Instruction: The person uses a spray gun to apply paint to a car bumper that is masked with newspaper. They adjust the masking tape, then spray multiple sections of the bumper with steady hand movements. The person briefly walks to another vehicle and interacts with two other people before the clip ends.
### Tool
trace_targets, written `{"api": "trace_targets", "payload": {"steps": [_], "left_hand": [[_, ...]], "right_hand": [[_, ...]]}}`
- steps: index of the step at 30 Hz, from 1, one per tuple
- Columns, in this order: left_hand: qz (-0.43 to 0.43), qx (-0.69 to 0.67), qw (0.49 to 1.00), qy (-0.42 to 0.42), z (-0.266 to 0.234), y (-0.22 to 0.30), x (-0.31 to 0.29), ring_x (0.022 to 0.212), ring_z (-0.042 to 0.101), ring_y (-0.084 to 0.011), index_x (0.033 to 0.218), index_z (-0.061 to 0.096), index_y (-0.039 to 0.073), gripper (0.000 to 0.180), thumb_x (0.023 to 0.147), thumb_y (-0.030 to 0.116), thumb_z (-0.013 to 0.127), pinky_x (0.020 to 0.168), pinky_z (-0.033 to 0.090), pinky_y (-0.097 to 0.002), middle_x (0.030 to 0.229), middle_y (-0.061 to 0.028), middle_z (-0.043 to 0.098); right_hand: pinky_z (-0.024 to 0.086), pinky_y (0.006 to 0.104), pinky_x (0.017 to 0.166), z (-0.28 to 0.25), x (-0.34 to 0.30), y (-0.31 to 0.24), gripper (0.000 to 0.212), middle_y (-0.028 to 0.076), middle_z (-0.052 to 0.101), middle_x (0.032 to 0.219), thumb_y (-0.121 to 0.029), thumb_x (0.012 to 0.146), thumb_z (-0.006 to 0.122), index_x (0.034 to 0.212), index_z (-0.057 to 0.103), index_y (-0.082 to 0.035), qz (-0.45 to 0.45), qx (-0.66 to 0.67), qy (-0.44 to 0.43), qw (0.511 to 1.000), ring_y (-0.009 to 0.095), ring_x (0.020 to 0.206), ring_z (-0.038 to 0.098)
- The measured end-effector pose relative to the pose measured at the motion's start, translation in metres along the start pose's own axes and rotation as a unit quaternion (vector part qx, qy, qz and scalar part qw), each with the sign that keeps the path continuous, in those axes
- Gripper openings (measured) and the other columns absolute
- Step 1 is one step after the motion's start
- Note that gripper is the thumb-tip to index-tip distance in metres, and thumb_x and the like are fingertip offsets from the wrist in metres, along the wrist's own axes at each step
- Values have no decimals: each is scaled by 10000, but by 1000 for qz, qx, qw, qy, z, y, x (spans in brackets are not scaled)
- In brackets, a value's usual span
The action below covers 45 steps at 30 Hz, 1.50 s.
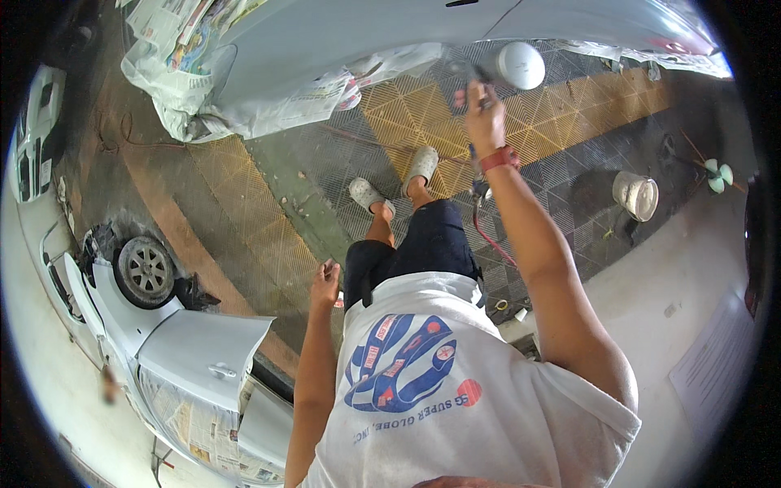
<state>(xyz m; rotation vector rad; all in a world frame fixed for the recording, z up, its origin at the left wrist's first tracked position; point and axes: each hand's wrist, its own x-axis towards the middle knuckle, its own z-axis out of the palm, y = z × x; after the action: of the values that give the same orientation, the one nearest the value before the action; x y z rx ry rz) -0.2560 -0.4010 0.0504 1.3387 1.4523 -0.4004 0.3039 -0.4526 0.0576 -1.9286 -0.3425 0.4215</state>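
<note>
Red-banded right arm (547,244) extends, hand (486,122) gripping a white-cupped tool (517,67).

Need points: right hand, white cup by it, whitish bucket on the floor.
Right hand (486,119), head view: back of the hand.
White cup (521,66), head view: round face.
Whitish bucket (626,193), head view: side wall.

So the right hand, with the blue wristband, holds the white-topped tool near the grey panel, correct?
No, the wristband is red, as the head view shows; the right hand does hold the white-topped tool near the grey panel.
</note>
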Motion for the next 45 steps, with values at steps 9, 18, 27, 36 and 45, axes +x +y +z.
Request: {"api": "trace_targets", "payload": {"steps": [9, 18, 27, 36, 45], "left_hand": [[13, -81, 996, 40, 17, 17, 8, 1340, 633, -313, 1500, 553, 0, 531, 1088, 326, 632, 1129, 487, -411, 1435, -234, 652], [1, -29, 999, 45, 4, -5, -9, 1345, 632, -331, 1505, 536, -31, 580, 1086, 357, 635, 1128, 484, -422, 1451, -245, 643], [-31, 74, 996, 29, -2, -26, -10, 1298, 675, -334, 1493, 580, 36, 600, 1064, 454, 620, 1098, 507, -418, 1397, -210, 694], [24, 27, 999, 12, 18, 35, 21, 1330, 654, -297, 1518, 551, 52, 539, 1103, 392, 603, 1128, 494, -398, 1454, -196, 661], [49, 88, 995, -18, 32, 98, 25, 1345, 640, -323, 1539, 528, 57, 559, 1111, 411, 585, 1139, 487, -423, 1478, -226, 631]], "right_hand": [[591, 490, 795, 144, -95, -64, 505, 289, 751, 1010, -441, 1057, 655, 1204, 705, 39, -119, -123, -207, 963, 461, 909, 737], [587, 536, 845, 242, -99, -74, 621, 236, 749, 816, -590, 1068, 510, 1384, 684, -84, -107, -65, -301, 945, 439, 867, 742], [600, 455, 795, 112, -46, -6, 569, 251, 775, 920, -486, 1074, 599, 1406, 673, -31, -9, -128, -173, 977, 369, 879, 788], [566, 348, 748, -40, 45, 87, 528, 90, 789, 868, -433, 1110, 589, 1137, 712, 80, 58, -24, 50, 997, 164, 762, 728], [483, 297, 483, -93, 71, 58, 652, 75, 765, 817, -574, 1119, 475, 1059, 757, 10, 88, 35, 101, 990, 135, 547, 629]]}}
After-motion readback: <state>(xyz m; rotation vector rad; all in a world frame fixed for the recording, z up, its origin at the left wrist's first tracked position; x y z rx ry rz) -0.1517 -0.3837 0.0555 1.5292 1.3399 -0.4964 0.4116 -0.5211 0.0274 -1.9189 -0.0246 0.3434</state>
